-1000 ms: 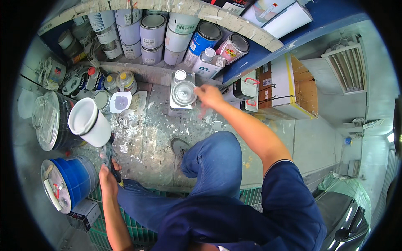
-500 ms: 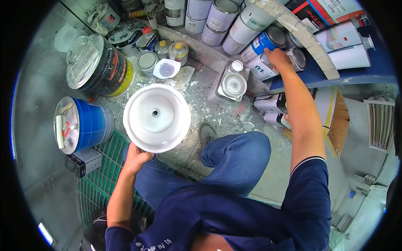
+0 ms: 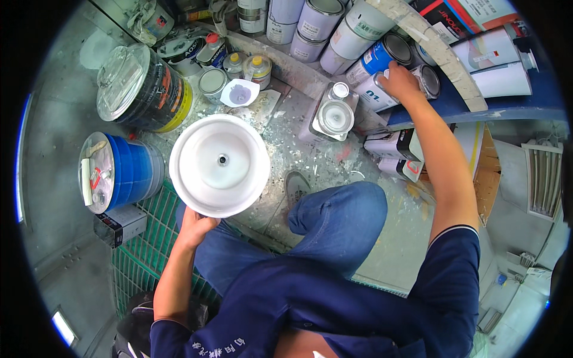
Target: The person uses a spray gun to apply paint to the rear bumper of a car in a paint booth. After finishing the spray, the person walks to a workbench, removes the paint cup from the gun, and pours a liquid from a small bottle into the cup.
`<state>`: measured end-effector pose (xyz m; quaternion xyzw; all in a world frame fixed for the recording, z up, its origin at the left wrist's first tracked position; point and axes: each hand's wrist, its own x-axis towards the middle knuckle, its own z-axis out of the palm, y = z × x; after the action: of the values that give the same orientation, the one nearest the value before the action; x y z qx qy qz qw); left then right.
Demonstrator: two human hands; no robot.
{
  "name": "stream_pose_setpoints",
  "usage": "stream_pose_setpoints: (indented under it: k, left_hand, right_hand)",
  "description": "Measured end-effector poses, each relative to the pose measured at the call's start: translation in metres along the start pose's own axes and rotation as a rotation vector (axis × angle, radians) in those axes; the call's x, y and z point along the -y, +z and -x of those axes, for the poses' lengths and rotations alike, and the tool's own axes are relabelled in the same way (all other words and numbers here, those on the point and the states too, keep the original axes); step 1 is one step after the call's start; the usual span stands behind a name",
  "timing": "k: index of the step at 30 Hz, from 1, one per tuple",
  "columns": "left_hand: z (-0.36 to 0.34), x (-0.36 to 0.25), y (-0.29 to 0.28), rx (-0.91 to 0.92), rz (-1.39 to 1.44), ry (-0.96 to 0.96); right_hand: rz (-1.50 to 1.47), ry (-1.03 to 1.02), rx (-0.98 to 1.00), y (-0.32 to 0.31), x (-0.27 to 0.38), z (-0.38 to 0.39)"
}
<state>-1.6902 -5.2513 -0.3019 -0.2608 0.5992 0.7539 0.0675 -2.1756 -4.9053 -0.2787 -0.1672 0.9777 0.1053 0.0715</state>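
Observation:
My left hand (image 3: 199, 228) is closed under the rim of a white spray-gun paint cup (image 3: 197, 140), held with its mouth up. The cup's inside is white, with a small dark-centred hole at the bottom. Over at the far right my right hand (image 3: 404, 83) reaches in among the cans. Its fingers are curled at the top of a white can (image 3: 373, 95) that leans on its side. A small white piece shows at the fingertips; what it is I cannot make out. Against that can lies a blue-labelled can (image 3: 377, 58), and a metal-lidded can (image 3: 427, 80) sits right of the hand.
A square metal tin (image 3: 325, 116) with a clear cup on top stands on the paint-spattered floor. Left are a blue bucket (image 3: 132, 173) and a black-and-yellow pail (image 3: 170, 98). Small cans (image 3: 212, 83) stand behind the paint cup. A curved shelf edge (image 3: 456, 65) arches at the right.
My right hand has moved slightly to the right, and a small white piece now shows at its fingers. The cup in my left hand has shifted a little left and up.

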Motion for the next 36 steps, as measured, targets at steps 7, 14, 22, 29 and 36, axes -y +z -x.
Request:
stream_pose_setpoints:
  k: [7,14,22,29,36]
  left_hand:
    - [-0.003,0.005,0.017,-0.02,0.004,0.094]
    - [-0.004,0.005,0.03,0.077,0.092,0.11]
    - [-0.001,0.001,0.036,0.113,0.098,0.105]
    - [-0.001,0.004,0.038,0.124,0.109,0.082]
    - [0.0,0.001,0.044,0.144,0.086,0.051]
  right_hand:
    - [-0.043,0.112,0.066,-0.007,0.0,-0.004]
    - [-0.019,0.132,-0.016,-0.022,0.009,0.015]
    - [-0.078,0.162,0.065,-0.006,0.002,0.005]
    - [-0.141,0.288,0.13,-0.034,0.01,0.01]
    - [-0.096,0.285,0.23,-0.031,0.003,0.002]
